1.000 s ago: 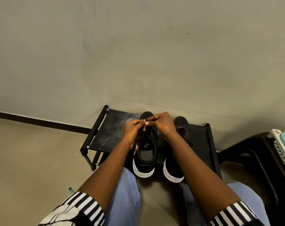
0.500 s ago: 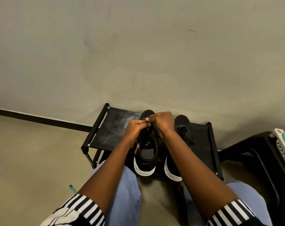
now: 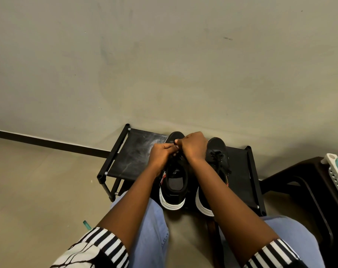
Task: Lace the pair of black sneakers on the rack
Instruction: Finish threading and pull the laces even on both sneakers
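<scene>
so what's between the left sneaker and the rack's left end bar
Only bare, dusty black shelf fabric lies between the left sneaker and the left end bar, as the head view shows.

A low black rack (image 3: 133,161) is standing against the wall, its fabric top scuffed grey left of the fingers (image 3: 171,147). Two black sneakers are sitting on it: one (image 3: 174,188) directly under them, the other (image 3: 218,161) just right.

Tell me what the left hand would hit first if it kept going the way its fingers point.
The left hand points right, across the left sneaker, so it would likely meet the right hand first; their fingertips already look nearly touching, though depth is unclear.
</scene>
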